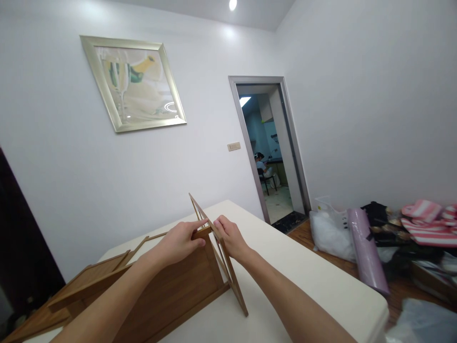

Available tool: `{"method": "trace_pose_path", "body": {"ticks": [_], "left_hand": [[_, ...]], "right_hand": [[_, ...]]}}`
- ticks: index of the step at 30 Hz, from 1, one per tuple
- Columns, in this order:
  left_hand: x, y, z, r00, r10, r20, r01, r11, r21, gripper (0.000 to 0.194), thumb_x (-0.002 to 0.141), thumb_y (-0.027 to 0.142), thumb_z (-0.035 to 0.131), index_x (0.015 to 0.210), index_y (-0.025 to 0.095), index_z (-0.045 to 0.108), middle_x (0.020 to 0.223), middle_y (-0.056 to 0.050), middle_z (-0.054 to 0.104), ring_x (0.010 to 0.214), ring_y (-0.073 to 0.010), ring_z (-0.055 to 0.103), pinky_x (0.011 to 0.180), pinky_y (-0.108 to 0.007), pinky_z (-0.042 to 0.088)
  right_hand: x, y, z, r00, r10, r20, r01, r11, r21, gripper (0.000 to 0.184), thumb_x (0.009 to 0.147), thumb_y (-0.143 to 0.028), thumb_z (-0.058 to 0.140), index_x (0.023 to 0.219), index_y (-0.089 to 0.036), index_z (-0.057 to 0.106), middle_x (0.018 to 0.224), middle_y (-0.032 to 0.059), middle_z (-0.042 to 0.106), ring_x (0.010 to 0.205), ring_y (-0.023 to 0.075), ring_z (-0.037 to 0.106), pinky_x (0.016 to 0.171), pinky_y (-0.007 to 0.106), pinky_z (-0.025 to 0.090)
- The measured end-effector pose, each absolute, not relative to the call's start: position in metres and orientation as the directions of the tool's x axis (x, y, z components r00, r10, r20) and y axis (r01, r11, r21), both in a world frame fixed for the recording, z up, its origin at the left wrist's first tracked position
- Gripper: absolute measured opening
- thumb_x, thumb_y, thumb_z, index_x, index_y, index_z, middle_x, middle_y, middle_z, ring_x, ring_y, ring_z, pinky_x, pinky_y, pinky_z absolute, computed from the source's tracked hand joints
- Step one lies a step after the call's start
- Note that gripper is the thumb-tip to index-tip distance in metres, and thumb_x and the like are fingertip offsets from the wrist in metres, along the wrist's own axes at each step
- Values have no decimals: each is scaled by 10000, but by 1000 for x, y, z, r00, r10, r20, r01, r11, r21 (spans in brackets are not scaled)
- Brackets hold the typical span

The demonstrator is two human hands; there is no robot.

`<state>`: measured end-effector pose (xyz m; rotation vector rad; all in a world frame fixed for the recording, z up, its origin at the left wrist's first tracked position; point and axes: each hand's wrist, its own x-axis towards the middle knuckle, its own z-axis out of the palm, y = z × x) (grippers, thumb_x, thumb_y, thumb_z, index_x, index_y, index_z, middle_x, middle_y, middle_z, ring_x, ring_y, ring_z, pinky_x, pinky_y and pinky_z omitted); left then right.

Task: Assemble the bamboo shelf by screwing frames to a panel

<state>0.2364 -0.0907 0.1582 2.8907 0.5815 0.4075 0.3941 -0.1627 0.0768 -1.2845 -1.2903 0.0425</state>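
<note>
A brown wooden panel structure (178, 286) lies on its side on the white table (285, 267), with a thin wooden frame (233, 278) standing tilted against its right end. My left hand (185, 240) grips the top corner of the panel structure, the index finger reaching toward the frame. My right hand (228, 233) is closed around the upper part of the thin frame, thumb on top. The two hands are close together at the joint between frame and structure. The contact right at that corner is partly hidden by my fingers.
More slatted wooden parts (103, 269) extend to the left. On the floor at right are a purple roll (366, 250), a white plastic bag (332, 233) and pink striped cloth (428, 224). Beyond the doorway (271, 152) a person (262, 164) sits on a chair.
</note>
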Motion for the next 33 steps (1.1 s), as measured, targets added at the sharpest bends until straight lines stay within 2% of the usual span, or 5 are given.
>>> {"method": "trace_pose_path", "body": {"ticks": [10,18,23,29,33], "left_hand": [[234,-89,157,891,404,206,352,-902,249,648,741,317,542,1374,204,461,884,-22,684,720,-175,542,717,-289,409],[235,-87,157,894,393,215,340,-908,245,634,744,325,535,1363,206,472,841,-6,665,704,-168,529,696,-281,402],[236,-89,158,891,399,217,349,-907,234,636,737,340,549,1355,207,480,780,3,648,689,-170,525,676,-274,392],[237,-95,160,889,396,231,351,-912,214,613,749,345,537,1344,206,492,763,-4,638,685,-171,517,662,-272,379],[236,-95,160,890,402,214,359,-908,214,609,753,336,534,1347,213,485,758,3,633,673,-165,516,646,-266,375]], "right_hand": [[395,-163,75,359,651,669,571,414,-709,317,919,-451,347,697,-231,398,623,-46,453,604,124,431,566,236,329],[398,-167,77,321,632,705,559,474,-680,183,899,-344,411,818,-217,516,745,-20,561,720,137,505,670,252,376],[398,-166,78,314,646,696,582,447,-679,181,898,-344,400,785,-225,477,681,-38,514,657,129,471,613,242,354],[397,-162,77,326,664,673,593,410,-693,338,921,-442,339,660,-228,368,599,-54,405,570,113,382,530,229,299],[397,-162,77,314,672,671,581,423,-696,379,928,-477,313,650,-225,366,606,-49,408,586,116,390,541,231,305]]}}
